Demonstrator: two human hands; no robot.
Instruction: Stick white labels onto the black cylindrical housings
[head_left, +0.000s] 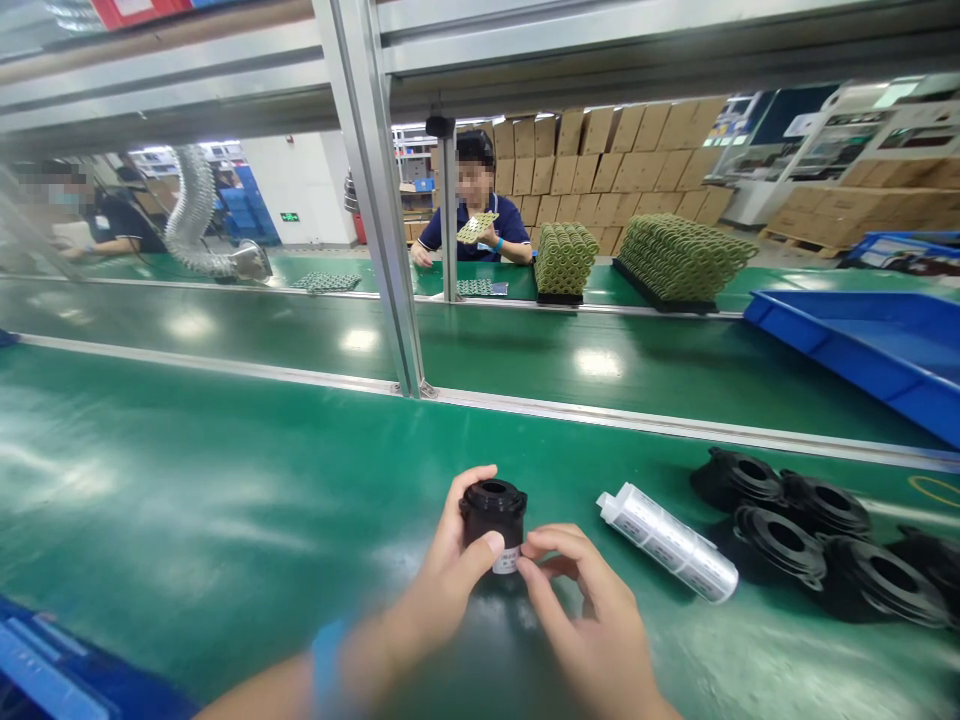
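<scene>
My left hand (457, 560) is wrapped round a black round plastic housing (493, 510), which stands upright with its flanged, open top facing up. A small white printed label (506, 560) sits low on the housing's side, by my left thumb. At the label's right edge, the thumb and forefinger of my right hand (577, 580) are pinched together, touching it. A roll of white labels (671, 540) lies on the green work surface to the right of my hands. Several more black housings (780, 540) are grouped beyond the roll.
A metal post (379, 200) rises from the rail ahead, beside a green conveyor belt (510, 340). A blue tray (862, 340) sits at the right, with another blue bin (67, 660) at lower left. Across the belt, a person (480, 220) holds a yellow-green honeycomb-like panel near stacked ones (675, 255).
</scene>
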